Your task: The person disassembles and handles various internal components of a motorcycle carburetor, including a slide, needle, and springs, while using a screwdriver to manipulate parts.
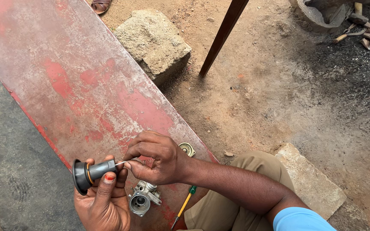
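Note:
My left hand [103,201] grips a dark grey rubber piece with a flared cap and an orange ring [91,172], holding it sideways over a worn red metal panel [78,85]. My right hand [155,157] pinches a thin silver needle [124,162] that sticks out of the narrow end of the rubber piece. Just below the hands a small grey metal carburetor body [142,199] lies on the panel. A brass-coloured round cap [187,149] sits behind my right wrist.
A green-handled screwdriver [184,206] lies by my knee. A rough stone block [154,42] stands beyond the panel, a slanted brown pole [223,34] beside it. A flat stone [309,179] is at right, scrap tools [365,30] at top right.

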